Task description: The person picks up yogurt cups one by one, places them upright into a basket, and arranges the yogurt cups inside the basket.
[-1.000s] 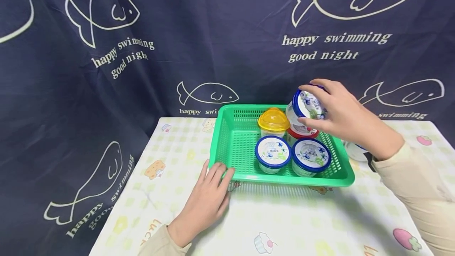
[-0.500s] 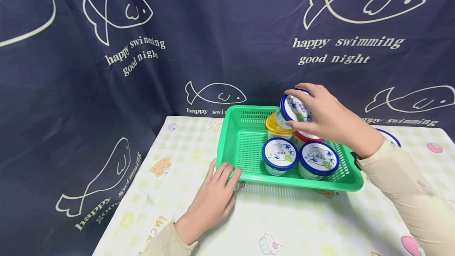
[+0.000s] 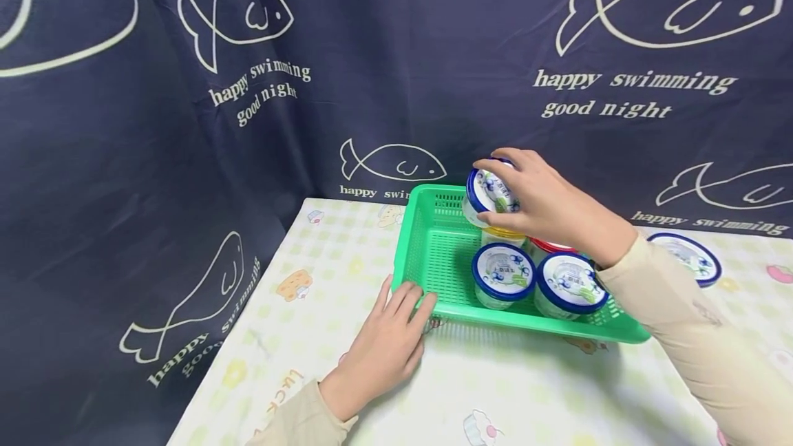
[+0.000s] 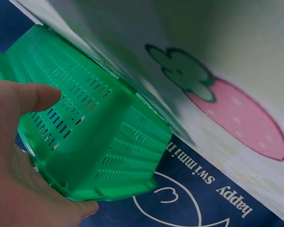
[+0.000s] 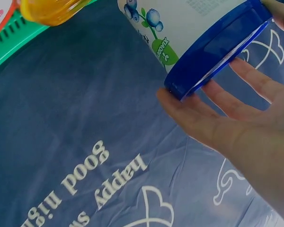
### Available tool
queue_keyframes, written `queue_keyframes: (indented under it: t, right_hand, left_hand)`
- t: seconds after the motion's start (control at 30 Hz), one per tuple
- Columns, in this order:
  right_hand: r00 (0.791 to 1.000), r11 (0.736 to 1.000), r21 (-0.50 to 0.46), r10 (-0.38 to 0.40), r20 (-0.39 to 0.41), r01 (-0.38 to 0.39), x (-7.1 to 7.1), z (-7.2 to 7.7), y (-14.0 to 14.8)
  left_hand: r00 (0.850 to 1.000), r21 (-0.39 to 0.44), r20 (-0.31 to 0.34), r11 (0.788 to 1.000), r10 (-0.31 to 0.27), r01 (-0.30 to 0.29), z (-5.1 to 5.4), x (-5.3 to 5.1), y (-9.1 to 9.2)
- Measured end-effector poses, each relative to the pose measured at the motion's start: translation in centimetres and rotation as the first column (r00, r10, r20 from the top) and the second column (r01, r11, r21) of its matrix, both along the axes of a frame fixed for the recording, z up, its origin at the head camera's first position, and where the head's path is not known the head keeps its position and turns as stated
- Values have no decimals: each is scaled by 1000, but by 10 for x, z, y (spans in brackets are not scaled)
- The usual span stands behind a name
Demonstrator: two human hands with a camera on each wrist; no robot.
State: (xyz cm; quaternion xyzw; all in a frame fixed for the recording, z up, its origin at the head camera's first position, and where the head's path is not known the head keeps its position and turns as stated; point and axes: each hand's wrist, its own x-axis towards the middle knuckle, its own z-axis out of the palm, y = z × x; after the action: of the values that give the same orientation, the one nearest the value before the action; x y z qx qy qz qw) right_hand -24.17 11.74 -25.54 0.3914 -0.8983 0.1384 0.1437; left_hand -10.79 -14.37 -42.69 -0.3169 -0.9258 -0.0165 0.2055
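Observation:
My right hand (image 3: 551,202) holds a plastic tub with a blue lid (image 3: 493,191) by the lid's edge, its fingers and thumb spread around it. The tub, printed with blueberries in the right wrist view (image 5: 189,33), is tilted above the back of a green basket (image 3: 442,260). It partly covers a yellow-lidded tub (image 3: 503,236). Near the front left corner, my left hand (image 3: 387,336) grips the basket, fingers over the rim and thumb at the outer wall (image 4: 90,123). Two blue-lidded tubs (image 3: 504,272) and a red-lidded one (image 3: 551,245) stand inside.
Another blue-lidded tub (image 3: 684,258) is on the table right of the basket, partly behind the right sleeve. A patterned cloth (image 3: 334,253) covers the table. Behind it hangs a dark blue fish-print curtain (image 3: 384,74).
My right hand has carried the blue-lidded tub leftward, from over the red-lidded tub to over the yellow-lidded one. My left hand stays at the basket's corner. The head view has shifted.

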Motion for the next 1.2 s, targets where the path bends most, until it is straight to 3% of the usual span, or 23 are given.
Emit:
queue_keyframes:
  t: [0.4, 0.7, 1.2]
  right_hand:
    - [997, 994, 77, 71, 34, -74, -18, -9, -37]
    - [991, 986, 163, 13, 130, -34, -30, -22, -61]
    - [984, 963, 268, -34, 175, -14, -46, -48, -78]
  left_hand:
    - [1000, -10, -22, 1000, -7, 7, -1, -2, 0]
    - [999, -16, -34, 1000, -8, 7, 1, -2, -2]
    - [999, -11, -46, 1000, -7, 7, 1, -3, -1]
